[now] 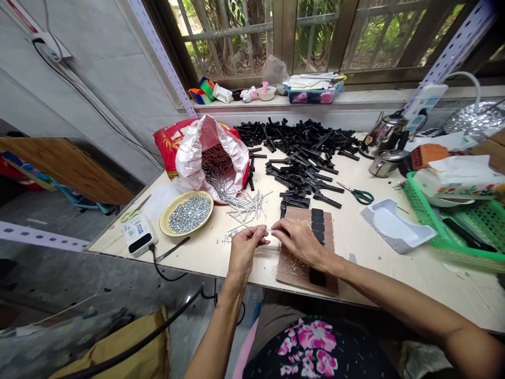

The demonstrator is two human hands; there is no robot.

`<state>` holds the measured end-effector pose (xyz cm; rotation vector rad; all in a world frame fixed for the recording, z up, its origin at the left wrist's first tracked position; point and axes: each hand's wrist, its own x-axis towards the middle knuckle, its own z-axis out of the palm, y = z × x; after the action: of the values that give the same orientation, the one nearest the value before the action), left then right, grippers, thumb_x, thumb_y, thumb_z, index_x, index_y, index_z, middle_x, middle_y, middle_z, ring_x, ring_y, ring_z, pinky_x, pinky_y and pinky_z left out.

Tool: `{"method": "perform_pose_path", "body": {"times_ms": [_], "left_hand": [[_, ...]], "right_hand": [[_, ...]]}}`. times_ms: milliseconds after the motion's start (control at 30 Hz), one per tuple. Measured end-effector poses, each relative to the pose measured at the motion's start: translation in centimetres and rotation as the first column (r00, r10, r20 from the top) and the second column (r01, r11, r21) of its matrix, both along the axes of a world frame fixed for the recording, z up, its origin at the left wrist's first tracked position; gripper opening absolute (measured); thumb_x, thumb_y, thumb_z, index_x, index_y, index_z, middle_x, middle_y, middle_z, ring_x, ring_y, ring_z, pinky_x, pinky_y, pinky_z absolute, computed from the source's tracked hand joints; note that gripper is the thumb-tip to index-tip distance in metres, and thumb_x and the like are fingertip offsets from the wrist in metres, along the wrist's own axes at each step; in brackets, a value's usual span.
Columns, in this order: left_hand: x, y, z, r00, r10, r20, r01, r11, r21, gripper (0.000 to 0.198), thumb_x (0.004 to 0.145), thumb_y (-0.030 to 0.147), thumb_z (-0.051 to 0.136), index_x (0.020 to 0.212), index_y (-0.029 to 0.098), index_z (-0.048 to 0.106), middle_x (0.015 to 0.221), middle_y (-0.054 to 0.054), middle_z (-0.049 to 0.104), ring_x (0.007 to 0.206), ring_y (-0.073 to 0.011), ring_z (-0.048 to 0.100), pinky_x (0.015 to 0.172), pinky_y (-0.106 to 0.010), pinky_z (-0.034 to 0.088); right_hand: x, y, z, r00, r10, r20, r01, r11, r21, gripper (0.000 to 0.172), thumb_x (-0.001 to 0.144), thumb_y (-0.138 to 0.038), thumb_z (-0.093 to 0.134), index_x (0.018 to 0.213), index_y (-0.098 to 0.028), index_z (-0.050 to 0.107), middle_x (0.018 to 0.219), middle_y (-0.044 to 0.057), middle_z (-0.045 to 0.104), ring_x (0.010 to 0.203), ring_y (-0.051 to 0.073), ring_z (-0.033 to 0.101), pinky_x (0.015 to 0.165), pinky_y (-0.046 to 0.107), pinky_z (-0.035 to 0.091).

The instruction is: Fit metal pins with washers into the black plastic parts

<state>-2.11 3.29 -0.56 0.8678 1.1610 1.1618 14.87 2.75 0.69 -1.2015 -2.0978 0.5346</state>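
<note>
Two bare hands, head view: left hand (pixel 248 242) and right hand (pixel 295 238), meeting above the near part of the table (pixel 414 279), the right partly over a brown board (pixel 290 271).
Item: thin metal rod (pixel 269 229), one, bridging the small gap between the hands. Long axis roughly level, running left to right; which end is which cannot be told, fingers covering both.
Fingers: left thumb and forefinger pressed together, pinching the rod; right fingertips appear to pinch its other part, thumb largely hidden.
Step in hand, as judged: working the rod between both hands. Next move calls for steady pinches kept in line.
Nearby: loose rods (pixel 252 206); yellow dish (pixel 163 220) of small metal pieces (pixel 190 213); black parts (pixel 305 171), heaped.
</note>
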Motion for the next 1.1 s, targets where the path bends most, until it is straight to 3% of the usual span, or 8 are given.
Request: {"method": "perform_pose_path", "body": {"times_ms": [200, 433, 633, 700, 833, 900, 1000, 1100], "left_hand": [[0.2, 0.0, 0.3, 0.995, -0.077, -0.067, 0.075, 0.997, -0.034, 0.031, 0.065, 0.035, 0.076, 0.081, 0.009, 0.071, 0.071, -0.004, 0.066, 0.058, -0.009, 0.059, 0.063, -0.023, 0.052], [3.2, -1.0, -0.1, 0.985, -0.118, -0.126, 0.115, 0.993, -0.036, 0.063, 0.073, 0.043, 0.067, 0.126, 0.014, 0.052, 0.092, -0.005, 0.06, 0.064, -0.0094, 0.058, 0.059, -0.026, 0.053], [6.0, -2.7, -2.8, 0.842, -0.146, -0.519, 0.263, 0.952, 0.159, 0.048, 0.082, 0.04, 0.057, 0.123, 0.017, 0.054, 0.09, -0.005, 0.058, 0.064, -0.0117, 0.056, 0.063, -0.028, 0.051], [6.5, -3.2, -3.5, 0.762, -0.06, -0.644, 0.295, 0.918, 0.263, 0.041, 0.085, 0.035, 0.053, 0.122, 0.019, 0.056, 0.094, -0.006, 0.059, 0.075, -0.0144, 0.058, 0.073, -0.03, 0.05], [7.0, -3.7, -4.1, 0.667, 0.067, -0.742, 0.311, 0.88, 0.359, 0.037, 0.089, 0.028, 0.046, 0.124, 0.019, 0.053, 0.099, -0.008, 0.06, 0.087, -0.0176, 0.059, 0.079, -0.032, 0.049], [7.3, -3.7, -4.2, 0.633, 0.105, -0.767, 0.321, 0.866, 0.383, 0.036, 0.09, 0.027, 0.045, 0.124, 0.019, 0.052, 0.101, -0.009, 0.06, 0.089, -0.0181, 0.059, 0.08, -0.033, 0.049], [7.5, -3.6, -4.2, 0.592, 0.149, -0.792, 0.321, 0.858, 0.401, 0.036, 0.09, 0.027, 0.044, 0.124, 0.018, 0.052, 0.101, -0.009, 0.06, 0.088, -0.0183, 0.059, 0.078, -0.033, 0.049], [7.7, -3.6, -4.2, 0.57, 0.166, -0.805, 0.316, 0.86, 0.401, 0.037, 0.09, 0.028, 0.045, 0.125, 0.017, 0.051, 0.097, -0.009, 0.06, 0.084, -0.0179, 0.059, 0.077, -0.032, 0.049]], "right_hand": [[1.2, -0.4, -0.6, 0.997, 0.08, -0.009, -0.079, 0.994, 0.068, 0.022, 0.094, -0.018, 0.043, 0.107, -0.019, 0.06, 0.089, 0.005, 0.056, 0.08, 0.014, 0.056, 0.07, 0.026, 0.046], [9.2, -0.2, -1.1, 0.968, -0.206, 0.143, 0.191, 0.975, 0.111, 0.017, 0.093, -0.024, 0.049, 0.099, -0.021, 0.064, 0.091, 0.004, 0.059, 0.081, 0.016, 0.057, 0.072, 0.028, 0.048], [14.3, 1.5, -3.8, 0.918, -0.264, 0.296, 0.206, 0.955, 0.213, 0.025, 0.095, -0.027, 0.044, 0.091, -0.016, 0.067, 0.086, 0.008, 0.06, 0.085, 0.019, 0.054, 0.068, 0.031, 0.048], [14.1, 0.1, -4.7, 0.934, -0.187, 0.304, 0.124, 0.969, 0.215, 0.027, 0.096, -0.025, 0.041, 0.091, -0.016, 0.066, 0.086, 0.007, 0.061, 0.083, 0.017, 0.054, 0.068, 0.03, 0.049], [13.5, -2.6, -5.0, 0.91, 0.157, 0.383, -0.267, 0.929, 0.255, 0.026, 0.096, -0.019, 0.039, 0.098, -0.016, 0.065, 0.083, 0.004, 0.062, 0.079, 0.014, 0.054, 0.069, 0.029, 0.051], [13.7, -2.4, -4.5, 0.933, 0.081, 0.35, -0.178, 0.951, 0.254, 0.026, 0.096, -0.018, 0.04, 0.096, -0.013, 0.066, 0.081, 0.006, 0.063, 0.077, 0.015, 0.055, 0.068, 0.03, 0.052], [13.9, -1.2, -4.0, 0.986, -0.08, 0.145, 0.071, 0.995, 0.068, 0.025, 0.093, -0.017, 0.045, 0.086, -0.01, 0.068, 0.079, 0.007, 0.066, 0.076, 0.014, 0.058, 0.069, 0.031, 0.055], [13.5, -0.8, -4.0, 0.988, -0.057, -0.143, 0.017, 0.963, -0.267, 0.042, 0.095, -0.016, 0.036, 0.068, -0.008, 0.067, 0.065, 0.002, 0.065, 0.064, 0.009, 0.058, 0.07, 0.023, 0.057]]}}
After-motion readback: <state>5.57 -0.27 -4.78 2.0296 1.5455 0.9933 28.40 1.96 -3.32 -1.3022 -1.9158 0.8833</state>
